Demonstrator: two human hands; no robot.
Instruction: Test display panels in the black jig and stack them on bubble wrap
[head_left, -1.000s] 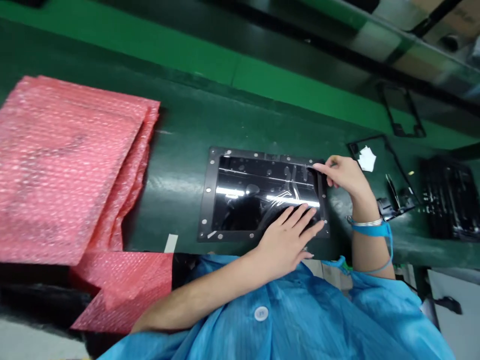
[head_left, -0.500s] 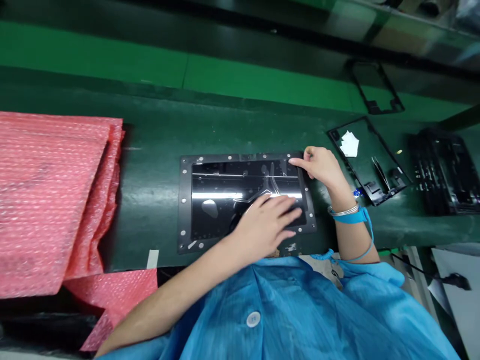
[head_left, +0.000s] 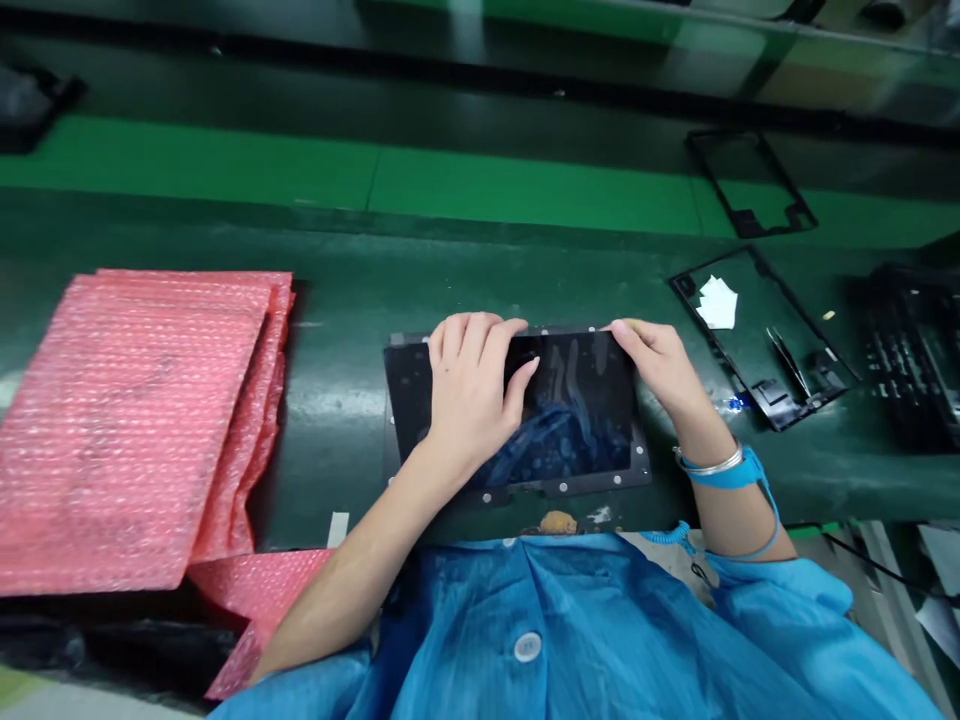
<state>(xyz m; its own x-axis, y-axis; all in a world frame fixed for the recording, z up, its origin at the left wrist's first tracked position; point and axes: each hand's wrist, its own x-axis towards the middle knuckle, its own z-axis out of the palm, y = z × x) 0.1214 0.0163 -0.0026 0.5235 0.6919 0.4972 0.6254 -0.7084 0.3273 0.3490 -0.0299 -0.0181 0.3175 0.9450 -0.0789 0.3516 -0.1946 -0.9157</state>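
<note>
A glossy black screen panel [head_left: 585, 420] lies in a black frame with silver studs [head_left: 570, 488] on the green belt in front of me. Its far edge is tilted up towards me, and the glass mirrors my blue coat. My left hand [head_left: 469, 385] is curled over the panel's far edge near the middle. My right hand [head_left: 652, 365] grips the far right corner, thumb and fingers pinched on it. A blue wrist strap [head_left: 731, 470] with a coiled cord sits on my right wrist.
A stack of pink bubble-wrap bags [head_left: 135, 420] covers the belt at the left. At the right lie a black tray [head_left: 814, 340] with white paper and tweezers, an empty black bezel [head_left: 750, 180] farther back, and a dark parts tray [head_left: 907, 350].
My left hand went from lying flat on the panel's near right part to gripping its far edge. The panel's far edge has lifted. My right hand stays at the far right corner.
</note>
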